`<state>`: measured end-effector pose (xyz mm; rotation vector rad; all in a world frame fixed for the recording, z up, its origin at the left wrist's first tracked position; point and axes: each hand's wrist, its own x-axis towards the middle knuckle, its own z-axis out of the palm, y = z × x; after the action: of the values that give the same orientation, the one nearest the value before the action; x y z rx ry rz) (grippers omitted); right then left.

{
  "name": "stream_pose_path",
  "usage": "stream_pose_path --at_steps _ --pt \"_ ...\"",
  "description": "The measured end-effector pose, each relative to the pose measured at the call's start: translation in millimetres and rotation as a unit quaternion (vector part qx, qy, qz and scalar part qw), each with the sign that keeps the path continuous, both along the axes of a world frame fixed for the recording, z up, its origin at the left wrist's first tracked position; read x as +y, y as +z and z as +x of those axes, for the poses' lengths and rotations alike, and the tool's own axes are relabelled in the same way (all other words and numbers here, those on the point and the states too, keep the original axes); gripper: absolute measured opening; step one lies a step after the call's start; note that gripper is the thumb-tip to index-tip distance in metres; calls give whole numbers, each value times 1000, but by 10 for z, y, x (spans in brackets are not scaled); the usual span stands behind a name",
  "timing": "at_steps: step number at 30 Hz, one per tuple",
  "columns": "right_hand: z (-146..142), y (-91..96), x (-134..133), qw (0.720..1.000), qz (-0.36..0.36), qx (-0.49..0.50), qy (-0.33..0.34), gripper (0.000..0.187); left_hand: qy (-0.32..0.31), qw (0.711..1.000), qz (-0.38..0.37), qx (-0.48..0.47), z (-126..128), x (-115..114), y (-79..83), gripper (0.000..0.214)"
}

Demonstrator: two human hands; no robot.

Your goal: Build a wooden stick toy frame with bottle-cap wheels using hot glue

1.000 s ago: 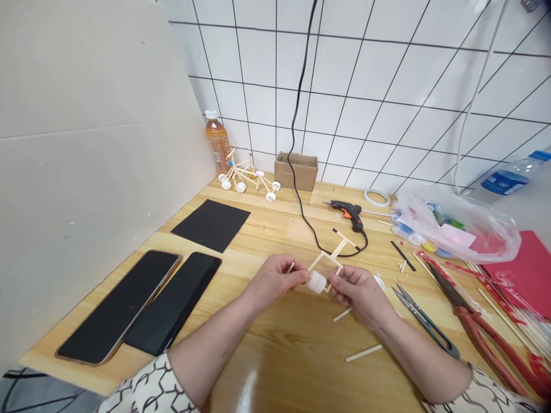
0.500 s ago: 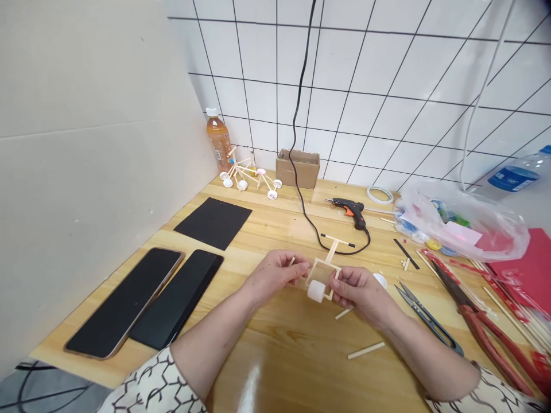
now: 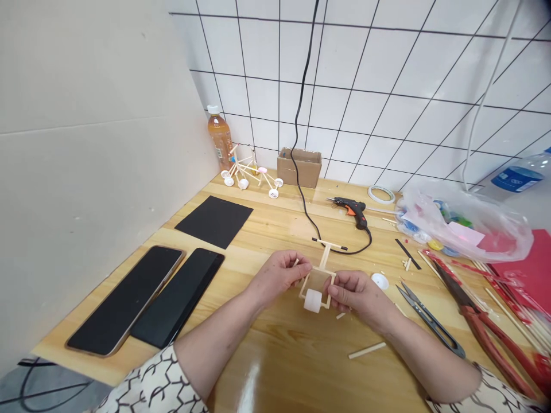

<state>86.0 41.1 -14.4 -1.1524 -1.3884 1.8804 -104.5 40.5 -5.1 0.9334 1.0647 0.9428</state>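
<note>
A small wooden-stick frame (image 3: 323, 273) with a T-shaped handlebar (image 3: 329, 245), dark at both tips, is held over the table. A white roller-like wheel (image 3: 312, 300) sits across its near end. My right hand (image 3: 355, 292) pinches the frame's right side between thumb and fingers. My left hand (image 3: 284, 275) is closed, its fingertips at the frame's left side. The pale end of a short wooden stick (image 3: 296, 263) pokes out between its fingers; the rest is hidden. Loose sticks (image 3: 367, 350) and a white disc (image 3: 379, 281) lie near my right hand.
A glue gun (image 3: 350, 211) with a black cord lies behind the hands. Snips (image 3: 430, 318) and red-handled pliers (image 3: 482, 327) are on the right, near a plastic bag (image 3: 495, 223). Two phones (image 3: 124, 298) and a black sheet (image 3: 214, 222) lie left. A cardboard box (image 3: 300, 168) stands behind.
The frame has shifted slightly left and toward me, with the handlebar lower in view. My left fingertips now meet the frame's upper left side. More of the white disc shows.
</note>
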Motion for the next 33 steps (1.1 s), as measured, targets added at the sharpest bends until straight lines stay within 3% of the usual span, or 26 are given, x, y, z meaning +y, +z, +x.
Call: stream_pose_path --at_steps 9,25,33 --pt "-26 -16 40 994 27 -11 -107 36 -3 999 15 30 13 -30 20 27" --pt "-95 24 -4 991 62 -49 -106 42 9 995 61 83 46 -70 48 23" --pt "-72 -47 11 991 62 -41 -110 42 20 996 53 70 41 -71 77 22"
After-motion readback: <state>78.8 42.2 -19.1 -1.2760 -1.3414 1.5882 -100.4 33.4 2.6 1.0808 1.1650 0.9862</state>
